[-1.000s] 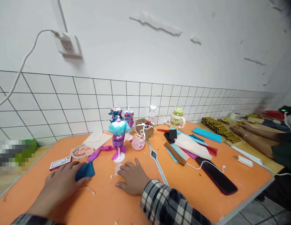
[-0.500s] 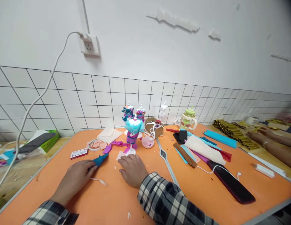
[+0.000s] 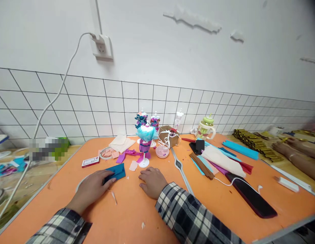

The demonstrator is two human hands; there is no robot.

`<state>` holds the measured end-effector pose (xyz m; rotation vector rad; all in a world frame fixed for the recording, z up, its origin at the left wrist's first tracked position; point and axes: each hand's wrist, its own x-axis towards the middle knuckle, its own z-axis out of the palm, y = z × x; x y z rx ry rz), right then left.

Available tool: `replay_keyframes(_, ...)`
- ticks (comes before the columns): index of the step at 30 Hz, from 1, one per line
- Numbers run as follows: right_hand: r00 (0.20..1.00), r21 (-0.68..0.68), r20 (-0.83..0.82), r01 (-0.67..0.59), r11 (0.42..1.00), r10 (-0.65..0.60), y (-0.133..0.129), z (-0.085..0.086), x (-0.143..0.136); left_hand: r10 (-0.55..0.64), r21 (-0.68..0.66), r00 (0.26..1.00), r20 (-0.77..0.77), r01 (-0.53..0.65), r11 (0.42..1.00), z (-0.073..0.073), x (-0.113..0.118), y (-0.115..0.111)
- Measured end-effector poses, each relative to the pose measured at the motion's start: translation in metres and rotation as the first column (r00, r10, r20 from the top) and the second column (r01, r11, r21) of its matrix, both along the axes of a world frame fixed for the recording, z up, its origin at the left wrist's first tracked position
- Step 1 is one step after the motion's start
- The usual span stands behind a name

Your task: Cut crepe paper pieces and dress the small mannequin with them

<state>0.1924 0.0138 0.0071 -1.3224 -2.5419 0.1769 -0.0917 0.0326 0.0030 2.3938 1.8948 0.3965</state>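
My left hand lies on the orange table with its fingertips pressing a folded piece of blue paper. My right hand rests flat and loosely curled on the table, holding nothing, just in front of a small pale paper scrap. Right behind it stands a little mannequin on a white base, dressed in light blue and purple paper. Both sleeves are plaid.
Two more dressed mannequins, a cardboard box, a pink bowl, a red card, paper strips, a black phone on a white cable and a green cup crowd the table. Another person's hands work at far right.
My left hand has drawn the blue paper a little rightward and laid it flat. My right hand barely shifted. The view has turned left, and the other person's body has left the frame.
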Motion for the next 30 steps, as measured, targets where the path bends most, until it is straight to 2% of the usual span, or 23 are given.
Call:
replay_keyframes(2, 1.0, -0.026, 0.004, 0.0, 1.0, 0.0, -0.006, 0.003, 0.008, -0.002, 0.004, 0.998, -0.059, 0.002, 1.0, -0.004, 0.0, 0.0)
replay_keyframes(5, 0.997, -0.083, 0.05, 0.065, 0.994, -0.061, -0.015, 0.009, 0.024, -0.002, -0.016, 0.99, -0.138, 0.0, 1.0, -0.01, 0.001, 0.0)
replay_keyframes(11, 0.982, -0.234, 0.123, 0.167, 0.958, -0.142, -0.03, 0.011, 0.055, 0.078, -0.093, 0.977, -0.2, -0.098, 0.991, -0.016, 0.004, -0.002)
replay_keyframes(14, 0.989, -0.27, 0.076, 0.139, 0.953, -0.123, -0.034, 0.003, 0.065, 0.135, -0.045, 0.961, -0.241, -0.15, 0.988, -0.011, 0.008, -0.004)
replay_keyframes(17, 0.992, -0.292, 0.007, 0.119, 0.949, -0.123, -0.033, -0.007, 0.068, 0.134, 0.101, 0.961, -0.242, -0.112, 0.988, 0.003, 0.018, 0.0)
replay_keyframes(19, 0.991, -0.302, 0.001, 0.131, 0.944, -0.137, -0.03, -0.013, 0.069, 0.098, 0.19, 0.97, -0.224, -0.055, 0.98, 0.014, 0.03, 0.009)
replay_keyframes(21, 0.989, -0.298, 0.006, 0.143, 0.944, -0.148, -0.028, -0.016, 0.069, 0.067, 0.2, 0.973, -0.223, -0.021, 0.98, 0.021, 0.044, 0.024)
replay_keyframes(26, 0.991, -0.256, -0.032, 0.118, 0.959, -0.131, -0.023, -0.018, 0.071, 0.188, 0.246, 0.965, -0.185, -0.139, 0.959, 0.019, 0.069, 0.066)
replay_keyframes(30, 0.989, -0.24, -0.101, 0.078, 0.968, -0.105, -0.013, -0.02, 0.077, 0.21, 0.241, 0.968, -0.135, -0.174, 0.955, 0.023, 0.068, 0.08)
